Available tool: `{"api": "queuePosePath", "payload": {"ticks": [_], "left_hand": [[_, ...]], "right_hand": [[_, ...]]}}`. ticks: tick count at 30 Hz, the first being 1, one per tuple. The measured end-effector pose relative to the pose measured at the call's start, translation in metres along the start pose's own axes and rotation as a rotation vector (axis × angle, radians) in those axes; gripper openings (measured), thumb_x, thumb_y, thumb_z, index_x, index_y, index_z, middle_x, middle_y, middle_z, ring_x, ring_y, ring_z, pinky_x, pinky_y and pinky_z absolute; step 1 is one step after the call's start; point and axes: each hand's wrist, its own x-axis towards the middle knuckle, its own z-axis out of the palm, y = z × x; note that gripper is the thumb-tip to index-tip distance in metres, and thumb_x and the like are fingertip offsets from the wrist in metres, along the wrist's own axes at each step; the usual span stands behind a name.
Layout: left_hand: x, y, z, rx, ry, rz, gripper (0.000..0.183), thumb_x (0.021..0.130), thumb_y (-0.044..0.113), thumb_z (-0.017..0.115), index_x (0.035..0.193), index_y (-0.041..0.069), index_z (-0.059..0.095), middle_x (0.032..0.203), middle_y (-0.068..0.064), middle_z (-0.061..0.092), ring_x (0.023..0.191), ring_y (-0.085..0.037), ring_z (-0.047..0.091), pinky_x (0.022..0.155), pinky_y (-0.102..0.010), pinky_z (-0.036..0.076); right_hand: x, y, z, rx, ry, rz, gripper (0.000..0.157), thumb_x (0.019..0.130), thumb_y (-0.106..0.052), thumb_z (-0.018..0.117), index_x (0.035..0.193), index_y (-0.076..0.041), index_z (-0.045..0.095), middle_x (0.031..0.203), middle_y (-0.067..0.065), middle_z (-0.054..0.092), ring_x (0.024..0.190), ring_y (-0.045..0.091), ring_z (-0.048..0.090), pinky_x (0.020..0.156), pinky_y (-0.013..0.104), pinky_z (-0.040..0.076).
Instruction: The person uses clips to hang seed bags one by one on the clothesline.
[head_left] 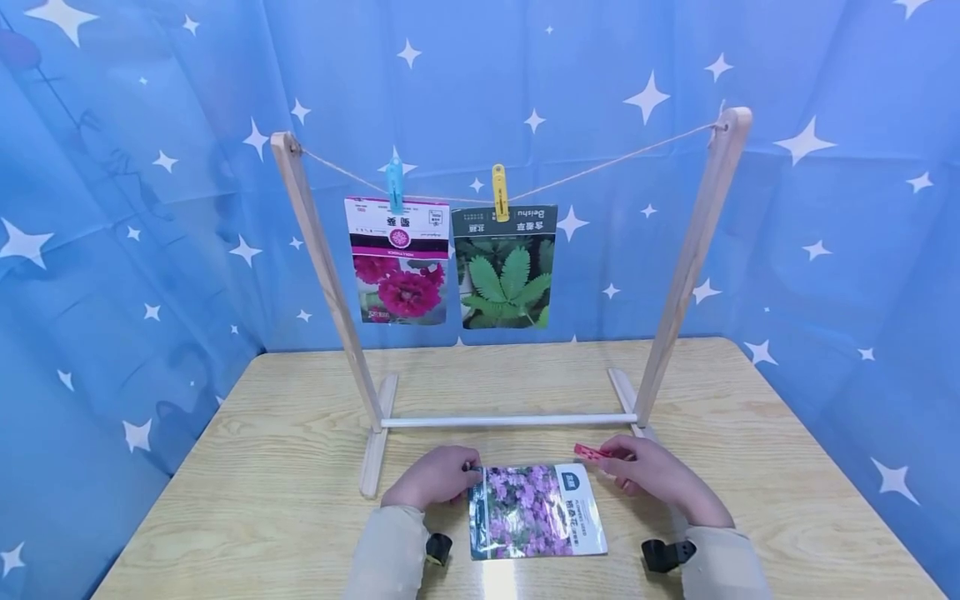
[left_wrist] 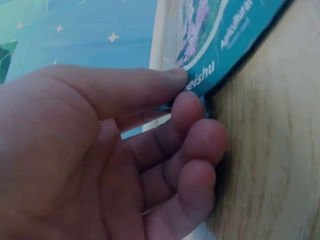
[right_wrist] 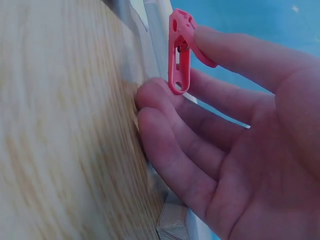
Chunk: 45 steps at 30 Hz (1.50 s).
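A seed packet with purple flowers (head_left: pixel 528 508) lies on the table in front of the rack. My left hand (head_left: pixel 438 475) pinches its left far corner between thumb and fingers; in the left wrist view the teal edge of the packet (left_wrist: pixel 235 45) shows under the thumb. Just right of the packet, my right hand (head_left: pixel 648 471) holds a red clothespin (right_wrist: pixel 181 55) between thumb and index finger, the other fingers loosely curled near the tabletop. On the string (head_left: pixel 615 160) hang a pink hollyhock packet (head_left: pixel 408 287) under a blue clothespin (head_left: pixel 395 185) and a green-leaf packet (head_left: pixel 510 275) under a yellow clothespin (head_left: pixel 500 192).
The wooden rack has a left post (head_left: pixel 330 283), a right post (head_left: pixel 692 267) and a white crossbar (head_left: pixel 510 421) low between them. Its feet stand on the wood-grain table (head_left: pixel 262 500). A blue star-patterned curtain (head_left: pixel 840 250) hangs behind and at both sides.
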Motion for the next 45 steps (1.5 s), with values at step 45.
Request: {"api": "queuePosePath", "payload": {"ticks": [45], "left_hand": [[0.0059, -0.0089, 0.0013, -0.099, -0.027, -0.017, 0.014, 0.091, 0.026, 0.05, 0.094, 0.017, 0.059, 0.06, -0.002, 0.057, 0.049, -0.018, 0.055, 0.049, -0.03, 0.044]], "right_hand": [[0.0009, 0.0013, -0.0035, 0.077, -0.001, -0.022, 0.045, 0.086, -0.03, 0.059, 0.113, 0.005, 0.05, 0.088, 0.013, 0.06, 0.072, 0.025, 0.058, 0.059, 0.035, 0.05]]}}
